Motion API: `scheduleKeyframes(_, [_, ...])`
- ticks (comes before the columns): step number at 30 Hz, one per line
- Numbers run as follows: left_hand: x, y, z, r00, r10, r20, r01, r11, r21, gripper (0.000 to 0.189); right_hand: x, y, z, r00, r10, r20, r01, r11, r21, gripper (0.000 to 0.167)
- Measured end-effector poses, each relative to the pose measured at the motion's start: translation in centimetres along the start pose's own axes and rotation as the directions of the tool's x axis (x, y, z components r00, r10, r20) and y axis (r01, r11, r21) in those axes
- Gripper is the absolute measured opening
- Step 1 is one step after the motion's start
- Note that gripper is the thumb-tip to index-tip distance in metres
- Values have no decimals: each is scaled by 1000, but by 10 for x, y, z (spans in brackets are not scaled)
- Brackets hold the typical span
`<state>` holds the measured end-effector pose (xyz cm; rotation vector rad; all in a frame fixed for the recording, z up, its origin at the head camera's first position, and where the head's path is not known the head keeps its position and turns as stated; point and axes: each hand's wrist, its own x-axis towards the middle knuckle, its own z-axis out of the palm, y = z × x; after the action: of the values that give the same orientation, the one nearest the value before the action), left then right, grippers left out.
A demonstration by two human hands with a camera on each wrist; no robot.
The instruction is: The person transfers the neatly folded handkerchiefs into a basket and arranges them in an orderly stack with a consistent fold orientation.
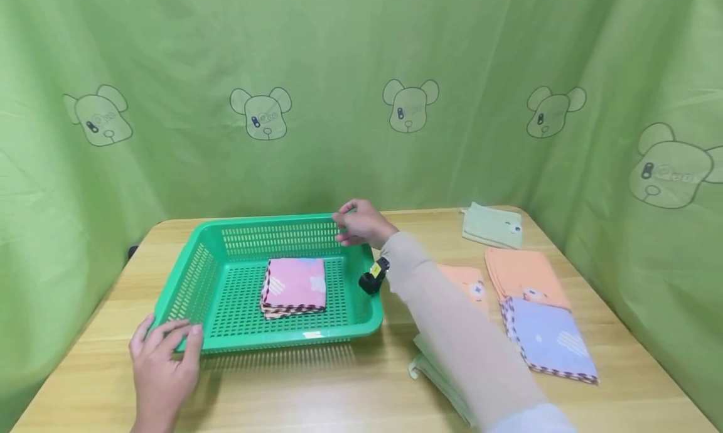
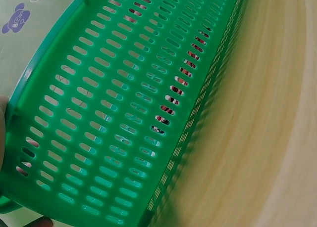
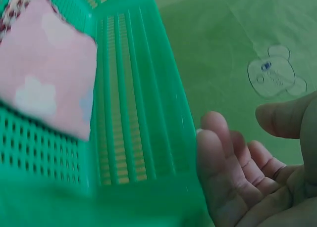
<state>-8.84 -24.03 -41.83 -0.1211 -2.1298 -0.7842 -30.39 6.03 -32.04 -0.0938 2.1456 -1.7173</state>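
A green plastic basket [image 1: 294,340] stands on the table, and a folded pink cloth [image 1: 296,275] with a checked edge lies inside it. My left hand [image 1: 166,361] grips the basket's near left corner, its fingers over the rim. At the far right corner is my right hand [image 1: 364,224]. In the right wrist view its fingers [image 3: 210,155] are loosely bent beside the outside of the rim, with the thumb held apart. Through the slots of the basket wall [image 2: 114,83] the left wrist view shows bits of the checked edge.
Right of the basket lie orange cloths [image 1: 525,273], a blue cloth [image 1: 548,336] with a checked edge, and a pale green cloth [image 1: 491,226] at the back. Another green cloth [image 1: 437,373] is partly under my right forearm. Green curtains [image 1: 339,157] enclose the wooden table [image 1: 271,401].
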Motion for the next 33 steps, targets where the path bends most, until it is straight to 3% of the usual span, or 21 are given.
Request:
scheduleKeyframes(11, [1,2,-1,1000,-11,8,11,1000,3,21,3,13,-55,995,-54,-86,50,998,-49,30])
scheduleKeyframes(22, [1,1,0,1000,5,-9,-5,1000,-8,21,-1,46,-120,984,-32,-173,18,996,-83,34])
scheduleKeyframes(33, [0,0,0,1000,0,-10,0,1000,-13,20,-3,84,-165,962,-17,-272,-25,988,-152,45])
